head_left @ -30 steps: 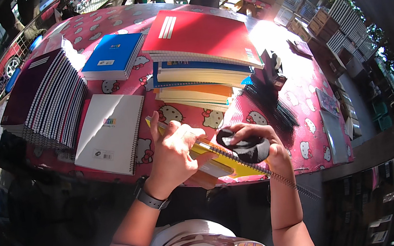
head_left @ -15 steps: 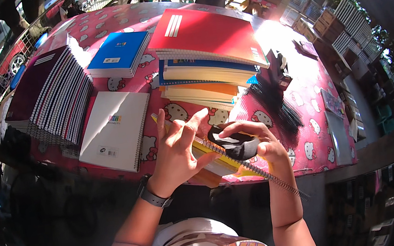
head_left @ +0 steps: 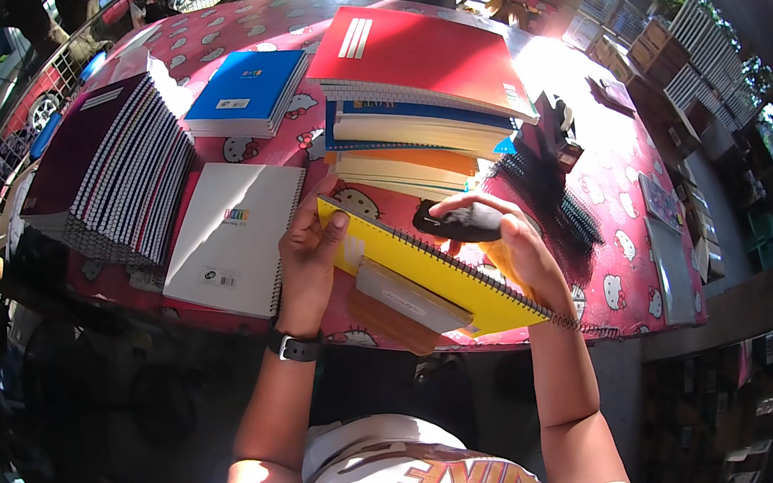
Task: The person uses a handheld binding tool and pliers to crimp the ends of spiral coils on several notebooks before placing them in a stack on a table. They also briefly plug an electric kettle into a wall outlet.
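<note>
**My left hand (head_left: 313, 242) pinches the yellow notebook (head_left: 409, 263); my right hand (head_left: 518, 248) is curled around a black item (head_left: 471, 224)**

They're apart: my left thumb presses the notebook's upper-left corner, and my right fingers close on the black item just beyond its coiled edge. Whether that palm touches the coil (head_left: 454, 265) too, I can't tell. I have the notebook tilted before me, a whitish slab (head_left: 404, 296) along its near side, a white notebook (head_left: 232, 229) to its left and a red notebook (head_left: 425, 58) beyond it.

I judge the step in hand is handling the coil, which runs past the notebook's lower-right corner; the next move seems to call for a steady left pinch.
</note>
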Demonstrator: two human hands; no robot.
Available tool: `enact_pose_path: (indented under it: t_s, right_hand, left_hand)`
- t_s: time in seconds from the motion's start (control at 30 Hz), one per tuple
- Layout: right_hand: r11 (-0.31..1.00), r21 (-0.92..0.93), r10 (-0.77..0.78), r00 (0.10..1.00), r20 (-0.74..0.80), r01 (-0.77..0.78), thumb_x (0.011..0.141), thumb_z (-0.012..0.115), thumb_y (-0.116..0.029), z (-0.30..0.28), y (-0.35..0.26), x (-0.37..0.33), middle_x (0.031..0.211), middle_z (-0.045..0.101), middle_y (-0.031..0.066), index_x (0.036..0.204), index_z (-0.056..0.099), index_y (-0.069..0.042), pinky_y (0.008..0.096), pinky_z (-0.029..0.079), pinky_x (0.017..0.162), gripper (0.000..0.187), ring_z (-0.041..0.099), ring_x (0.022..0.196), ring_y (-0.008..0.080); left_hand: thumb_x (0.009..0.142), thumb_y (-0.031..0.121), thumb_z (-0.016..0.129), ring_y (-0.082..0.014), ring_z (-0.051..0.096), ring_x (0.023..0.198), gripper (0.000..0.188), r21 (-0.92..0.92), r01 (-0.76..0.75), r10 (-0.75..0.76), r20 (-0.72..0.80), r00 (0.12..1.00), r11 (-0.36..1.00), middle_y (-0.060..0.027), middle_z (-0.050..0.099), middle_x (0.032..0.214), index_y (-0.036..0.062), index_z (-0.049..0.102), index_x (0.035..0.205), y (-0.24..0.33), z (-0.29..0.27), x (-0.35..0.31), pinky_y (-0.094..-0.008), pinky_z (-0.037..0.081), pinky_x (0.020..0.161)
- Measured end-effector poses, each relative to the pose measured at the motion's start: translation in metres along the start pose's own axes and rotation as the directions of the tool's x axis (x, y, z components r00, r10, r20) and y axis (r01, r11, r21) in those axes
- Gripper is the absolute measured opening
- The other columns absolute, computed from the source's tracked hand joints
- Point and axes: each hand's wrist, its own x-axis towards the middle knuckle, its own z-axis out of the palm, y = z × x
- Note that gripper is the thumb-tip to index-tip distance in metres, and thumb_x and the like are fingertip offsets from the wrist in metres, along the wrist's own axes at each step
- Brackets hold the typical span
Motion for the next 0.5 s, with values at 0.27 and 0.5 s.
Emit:
enact_pose_path:
  t_s: [0.27,0.5]
  right_hand:
    - [0.989,-0.144,0.063,0.988,0.140,-0.043,0.087,0.054,-0.025,-0.006,0.011,0.022,0.087,0.060,0.0054,0.098,0.060,-0.002,0.0256,0.047,0.070,0.027,0.055,0.079,0.0113]
    - [0.749,-0.656,-0.060,0.975,-0.216,-0.099,0.076,0.068,-0.026,-0.055,0.119,0.009,0.091,0.057,0.0084,0.092,0.058,-0.003,0.0315,0.047,0.069,0.030,0.056,0.078,0.0197]
  left_hand:
    - [0.086,0.016,0.058,-0.0094,0.052,0.094,0.040,-0.163,0.050,-0.051,-0.002,0.999,0.985,-0.0035,0.056,0.103,0.0031,0.047,0.122,-0.006,-0.004,0.004,-0.0247,0.040,0.085]
    - [0.084,0.011,0.059,-0.0104,0.051,0.093,0.035,-0.276,0.031,-0.018,0.050,0.999,0.961,-0.0035,0.056,0.099,0.0011,0.050,0.116,-0.011,-0.010,-0.009,-0.0253,0.039,0.085]
